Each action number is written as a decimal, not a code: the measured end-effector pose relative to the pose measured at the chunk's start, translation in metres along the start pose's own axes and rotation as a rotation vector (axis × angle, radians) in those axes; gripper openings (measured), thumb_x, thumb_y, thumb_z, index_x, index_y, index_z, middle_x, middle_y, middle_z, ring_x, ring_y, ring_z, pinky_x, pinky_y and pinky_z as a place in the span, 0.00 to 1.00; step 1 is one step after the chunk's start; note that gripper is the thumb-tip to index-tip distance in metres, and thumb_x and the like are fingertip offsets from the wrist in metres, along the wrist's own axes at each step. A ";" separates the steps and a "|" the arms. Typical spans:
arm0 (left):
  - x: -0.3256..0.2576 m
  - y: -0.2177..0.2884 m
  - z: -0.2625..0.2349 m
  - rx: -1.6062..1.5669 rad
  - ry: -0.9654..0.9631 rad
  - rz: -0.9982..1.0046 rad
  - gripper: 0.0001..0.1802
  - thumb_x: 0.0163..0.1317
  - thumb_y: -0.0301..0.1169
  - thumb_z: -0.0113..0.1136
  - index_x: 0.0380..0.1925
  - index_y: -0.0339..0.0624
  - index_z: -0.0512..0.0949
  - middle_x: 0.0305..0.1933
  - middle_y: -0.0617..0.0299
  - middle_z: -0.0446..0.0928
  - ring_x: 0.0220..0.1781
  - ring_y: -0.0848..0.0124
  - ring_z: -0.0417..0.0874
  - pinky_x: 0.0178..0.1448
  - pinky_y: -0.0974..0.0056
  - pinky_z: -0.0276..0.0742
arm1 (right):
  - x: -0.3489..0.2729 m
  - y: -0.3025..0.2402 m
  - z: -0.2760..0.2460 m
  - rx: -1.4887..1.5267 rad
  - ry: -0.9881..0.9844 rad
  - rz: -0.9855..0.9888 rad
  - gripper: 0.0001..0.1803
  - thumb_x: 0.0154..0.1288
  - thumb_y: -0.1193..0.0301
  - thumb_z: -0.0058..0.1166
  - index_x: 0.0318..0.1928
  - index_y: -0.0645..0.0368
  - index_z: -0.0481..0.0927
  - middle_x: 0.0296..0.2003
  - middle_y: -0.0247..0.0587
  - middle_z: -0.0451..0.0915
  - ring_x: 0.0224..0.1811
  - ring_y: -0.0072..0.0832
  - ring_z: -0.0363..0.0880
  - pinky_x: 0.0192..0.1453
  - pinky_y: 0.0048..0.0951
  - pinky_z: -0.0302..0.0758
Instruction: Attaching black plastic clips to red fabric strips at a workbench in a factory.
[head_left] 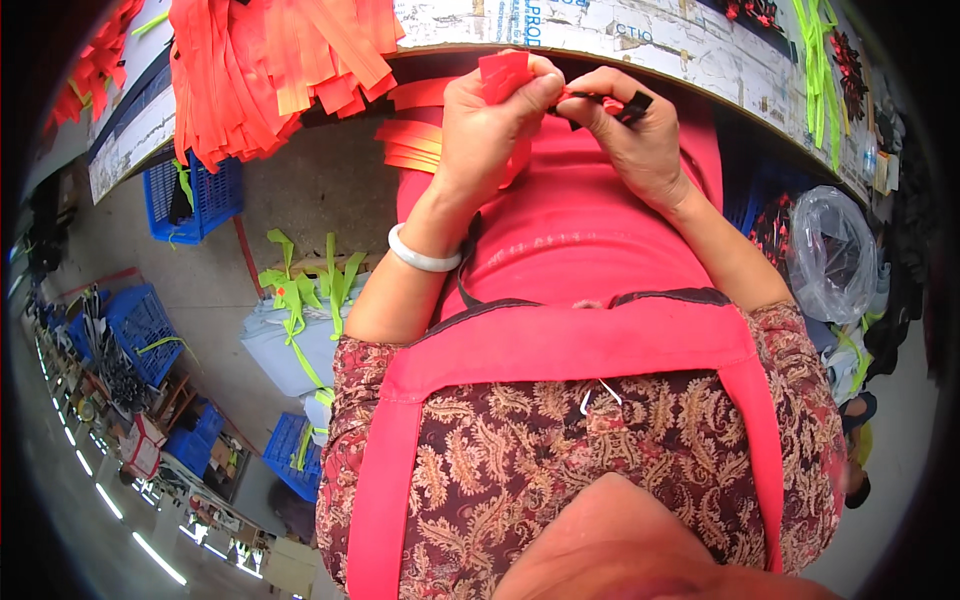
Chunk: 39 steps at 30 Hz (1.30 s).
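Red strip (505, 75) is up in the left hand (485, 125), just by the near edge of the surface (460, 25) and above the lap, with its folded end poking out past the fingers. That hand is mostly closed, thumb pinched against the fingers. Right hand (640, 140) is right beside it, also curled into a pinch, and it's got a black strip (635, 107) whose end sticks out between the fingers. Can't tell if the two pieces are joined between the hands, too small and partly covered. As for writing: the surface is whitish and pretty scuffed, with blue printed letters, one bit running sideways near the top and a fainter bit further right. Some pale marks (535, 248) run across the red fabric (600, 200) over the lap too, but they're too faint to make out. Big heap of orange strips (270, 70) hangs over the surface's edge on the left, with a smaller orange bundle (410, 145) near the left forearm and a blue crate (225, 205) lower down. Off right there's a clear plastic bag (835, 250) plus neon green strips (815, 70).
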<state>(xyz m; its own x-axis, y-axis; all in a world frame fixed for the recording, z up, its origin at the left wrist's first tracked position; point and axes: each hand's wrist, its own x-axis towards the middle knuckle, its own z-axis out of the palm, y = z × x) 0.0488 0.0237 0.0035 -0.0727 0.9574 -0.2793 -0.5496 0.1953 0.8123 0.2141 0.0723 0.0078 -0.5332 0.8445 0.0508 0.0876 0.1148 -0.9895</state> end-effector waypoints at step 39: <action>-0.003 0.016 -0.009 0.005 -0.075 0.273 0.02 0.58 0.20 0.64 0.32 0.34 0.82 0.32 0.64 0.80 0.31 0.79 0.79 0.36 0.76 0.73 | 0.023 -0.021 0.002 -0.348 -0.178 -0.229 0.08 0.62 0.74 0.62 0.39 0.62 0.78 0.24 0.35 0.73 0.25 0.21 0.70 0.31 0.21 0.69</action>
<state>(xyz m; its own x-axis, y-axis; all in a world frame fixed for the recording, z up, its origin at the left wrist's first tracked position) 0.0331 0.0216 0.0126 -0.1549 0.9879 -0.0115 -0.5138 -0.0706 0.8550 0.1982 0.0880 0.0297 -0.7058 0.6770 0.2085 0.2120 0.4826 -0.8498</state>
